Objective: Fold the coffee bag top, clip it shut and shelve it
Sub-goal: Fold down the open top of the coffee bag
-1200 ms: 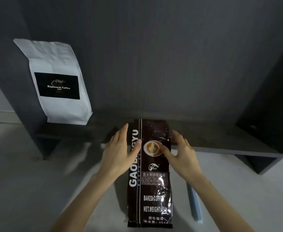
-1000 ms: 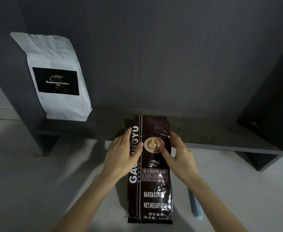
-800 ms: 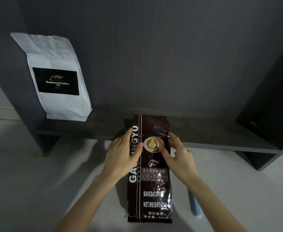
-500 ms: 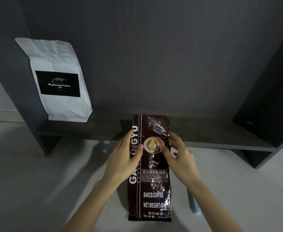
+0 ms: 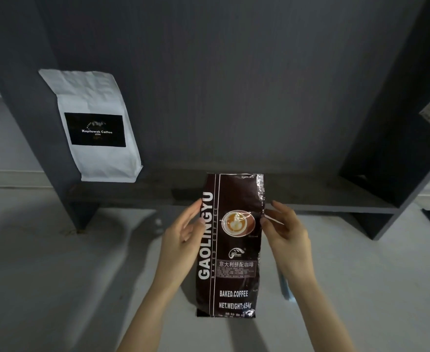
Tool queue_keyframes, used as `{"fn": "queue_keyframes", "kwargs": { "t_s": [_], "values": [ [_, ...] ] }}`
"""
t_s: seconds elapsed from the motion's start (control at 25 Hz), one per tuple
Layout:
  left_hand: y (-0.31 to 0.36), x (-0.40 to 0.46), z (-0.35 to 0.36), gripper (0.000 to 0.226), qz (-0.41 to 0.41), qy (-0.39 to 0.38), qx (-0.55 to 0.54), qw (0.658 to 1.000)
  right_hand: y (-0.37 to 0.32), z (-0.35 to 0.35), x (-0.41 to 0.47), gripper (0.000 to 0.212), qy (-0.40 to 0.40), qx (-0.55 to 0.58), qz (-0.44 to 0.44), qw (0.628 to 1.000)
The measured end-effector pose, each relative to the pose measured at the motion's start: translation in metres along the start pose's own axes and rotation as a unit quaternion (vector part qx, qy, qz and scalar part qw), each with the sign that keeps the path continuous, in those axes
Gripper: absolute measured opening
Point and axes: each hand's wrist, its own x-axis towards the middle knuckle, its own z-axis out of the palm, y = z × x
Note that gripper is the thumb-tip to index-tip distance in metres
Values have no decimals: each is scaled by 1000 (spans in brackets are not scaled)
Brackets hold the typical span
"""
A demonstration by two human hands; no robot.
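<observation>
Both hands, left hand (image 5: 183, 235) and right hand (image 5: 283, 231), open-fingered, flank the upright, unfolded dark GAOLINGYU coffee bag (image 5: 230, 246); a white coffee bag (image 5: 94, 128) occupies the shelf (image 5: 335, 199)

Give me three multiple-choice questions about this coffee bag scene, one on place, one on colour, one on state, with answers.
1. Where does the white bag stand?
A. shelf, left end
B. floor
C. shelf, right end
2. What colour is the bag between the hands?
A. white
B. dark brown
C. green
3. How is the brown bag's top?
A. clipped
B. folded
C. unfolded

Answers: 1 A, it leans at the shelf's left end. 2 B, the brown bag between left hand and right hand is dark brown. 3 C, its top edge stands straight, with no clip on it.
</observation>
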Motion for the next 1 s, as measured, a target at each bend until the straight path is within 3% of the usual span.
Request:
{"fn": "queue_keyframes", "kwargs": {
  "t_s": [0.4,0.68,1.0],
  "values": [
    [2,-14,3,37,26,-12,-24,999,-1,-5,-13,30,36,2,6,999],
    [1,-17,2,29,34,14,-17,999,3,-11,-11,13,42,8,15,999],
    [0,-16,4,17,19,52,-70,996,2,-15,-14,21,25,48,27,998]
  ]
}}
